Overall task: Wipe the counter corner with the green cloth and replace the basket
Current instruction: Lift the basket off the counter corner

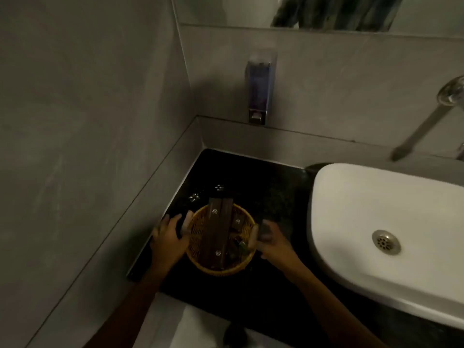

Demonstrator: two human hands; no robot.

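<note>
A round yellow wicker basket (198,257) stands on the black counter (263,197), near its front left part. Brown toiletry boxes and small items lie inside it. My left hand (168,238) grips the basket's left rim, with the thumb over the edge. On the opposite rim, my right hand (272,241) holds on, its thumb inside. The counter corner behind the basket is bare and dark, with two small light reflections. No green cloth is in view.
A white basin (364,209) sits to the right of the basket, with a metal spout (421,129) above it. A soap dispenser (259,96) hangs on the back wall. Grey walls with a low ledge (160,177) close the corner at left and back.
</note>
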